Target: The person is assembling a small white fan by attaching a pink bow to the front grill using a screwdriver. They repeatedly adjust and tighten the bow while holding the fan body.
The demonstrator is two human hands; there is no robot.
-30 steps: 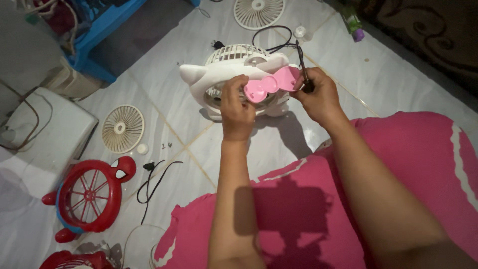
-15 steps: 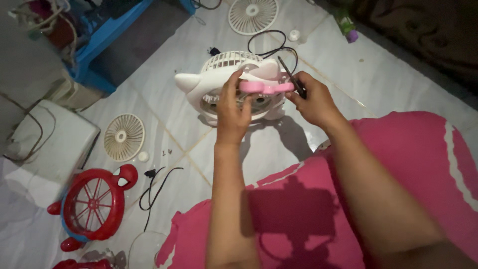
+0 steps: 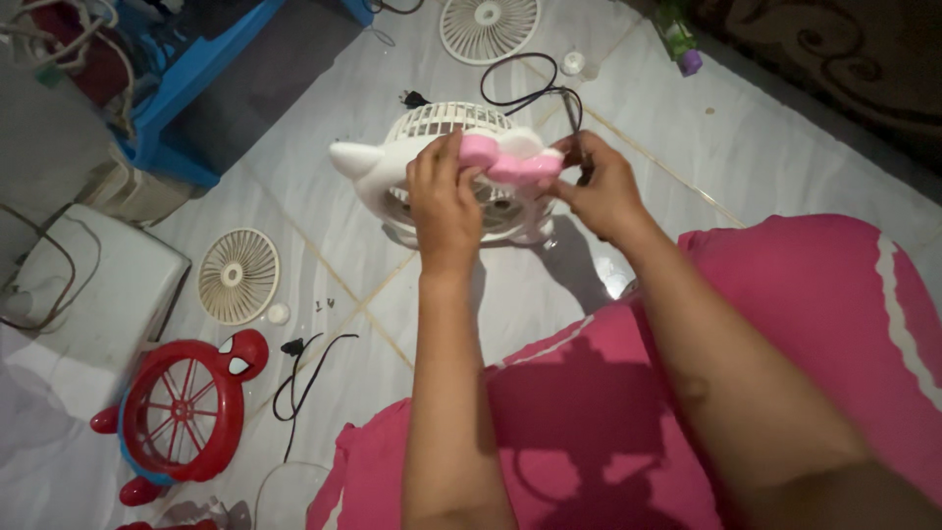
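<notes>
Both hands are up at the white plastic cat-shaped fan housing (image 3: 392,172), which stands on the pale tiled floor (image 3: 765,147) just ahead of the pink-clad knees. The left hand (image 3: 442,201) closes its fingers over the near end of the pink plastic bow-shaped piece (image 3: 500,159) and presses it against the top of the housing. The right hand (image 3: 601,191) pinches the bow's far end, and a thin dark tool (image 3: 579,147) pokes up out of that fist; what kind of tool, I can't tell. A black power cord (image 3: 520,83) loops behind the fan. Off to the left, a cream round fan grille (image 3: 237,275) lies flat, a second one (image 3: 488,25) sits beyond the fan, and a red round fan frame with a masked face (image 3: 182,407) rests nearer the camera.
</notes>
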